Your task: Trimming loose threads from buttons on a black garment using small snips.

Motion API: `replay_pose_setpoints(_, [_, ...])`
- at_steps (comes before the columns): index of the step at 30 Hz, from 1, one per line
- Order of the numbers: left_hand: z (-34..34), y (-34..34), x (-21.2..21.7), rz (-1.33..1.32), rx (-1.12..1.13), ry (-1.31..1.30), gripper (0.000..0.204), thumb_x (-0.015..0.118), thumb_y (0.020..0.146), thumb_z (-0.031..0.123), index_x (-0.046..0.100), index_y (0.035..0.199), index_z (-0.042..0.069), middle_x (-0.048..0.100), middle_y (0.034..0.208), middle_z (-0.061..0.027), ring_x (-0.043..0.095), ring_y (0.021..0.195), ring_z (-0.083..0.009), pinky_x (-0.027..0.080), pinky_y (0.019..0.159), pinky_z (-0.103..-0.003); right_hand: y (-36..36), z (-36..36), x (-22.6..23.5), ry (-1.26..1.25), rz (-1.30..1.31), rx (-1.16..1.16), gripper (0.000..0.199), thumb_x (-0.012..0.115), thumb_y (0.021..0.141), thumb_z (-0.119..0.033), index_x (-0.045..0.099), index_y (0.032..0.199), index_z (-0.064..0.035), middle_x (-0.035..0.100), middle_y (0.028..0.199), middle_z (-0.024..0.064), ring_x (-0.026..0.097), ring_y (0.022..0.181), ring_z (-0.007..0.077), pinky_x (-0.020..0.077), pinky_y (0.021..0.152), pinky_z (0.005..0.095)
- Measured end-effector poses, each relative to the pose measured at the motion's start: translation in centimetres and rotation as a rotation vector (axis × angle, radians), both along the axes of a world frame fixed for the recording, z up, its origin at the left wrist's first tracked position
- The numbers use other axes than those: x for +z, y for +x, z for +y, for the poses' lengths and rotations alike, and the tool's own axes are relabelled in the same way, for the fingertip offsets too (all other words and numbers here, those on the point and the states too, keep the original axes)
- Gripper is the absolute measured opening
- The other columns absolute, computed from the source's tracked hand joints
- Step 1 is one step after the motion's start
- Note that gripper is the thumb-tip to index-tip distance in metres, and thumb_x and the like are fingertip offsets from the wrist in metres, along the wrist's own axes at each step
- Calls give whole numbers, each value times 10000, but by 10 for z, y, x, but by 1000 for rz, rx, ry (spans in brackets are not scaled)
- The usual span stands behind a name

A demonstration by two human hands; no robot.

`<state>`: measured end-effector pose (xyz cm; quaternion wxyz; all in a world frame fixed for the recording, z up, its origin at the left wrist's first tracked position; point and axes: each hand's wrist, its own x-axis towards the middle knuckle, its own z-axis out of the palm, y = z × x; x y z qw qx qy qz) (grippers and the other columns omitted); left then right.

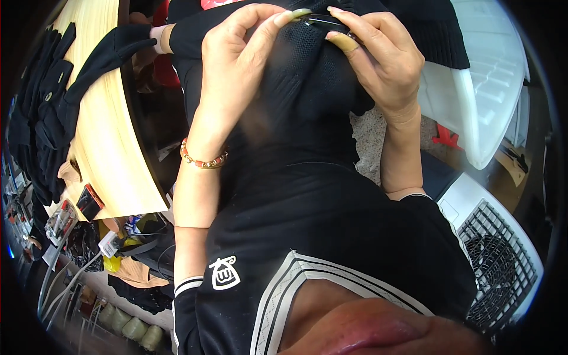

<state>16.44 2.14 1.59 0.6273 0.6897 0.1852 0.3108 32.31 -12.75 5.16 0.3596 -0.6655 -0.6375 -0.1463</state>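
Black knit fabric hangs over my lap at the upper middle, with a fine open mesh texture on part of it. My left hand is closed, its thumb and forefinger pinching the edge of this fabric; a pale greenish cover sits at a fingertip. Facing it, my right hand grips a slim, dark, shiny tool between thumb and fingers, its tip reaching to the fabric by my left fingertips. The tool's exact kind is too small to tell. A tan wrap covers my right thumb tip.
At left, a pale wooden table carries heaped black garments, one sleeve stretching toward my left arm. On the right are a translucent white plastic surface and a white unit with a black grille. Cables and a white plug hang lower left.
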Motion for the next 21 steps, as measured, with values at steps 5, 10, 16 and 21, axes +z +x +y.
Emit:
replay_pose_setpoints(5, [1,0,-1,-8,-15,-32,207,636,983,113,695,1127,-24,707,978,-25,633,898,-49,488,797,-156,2,4,-3,8,-26,24,345,817,772,-104,754,1108,-62,648,840,48,602,666,119,492,565,224])
replay_pose_setpoints(10, [1,0,-1,13,-39,-25,219,629,990,129,694,1133,-22,707,979,-24,631,892,-49,494,794,-163,2,5,-4,-34,-71,17,332,814,777,-110,759,1102,-77,653,846,40,608,672,124,501,572,233])
replay_pose_setpoints(16, [4,-4,1,117,-40,99,238,614,995,131,681,1175,-11,713,1018,-29,642,945,-54,506,780,-167,5,9,-8,-15,-101,58,315,806,784,-114,762,1095,-88,663,848,36,616,705,138,514,606,249])
replay_pose_setpoints(21, [0,-11,19,20,-31,-338,209,560,1019,150,659,1123,-2,653,902,-4,598,795,-54,468,732,-186,-20,23,13,-6,51,-24,218,783,774,-55,732,979,-3,613,751,104,601,657,250,476,593,337])
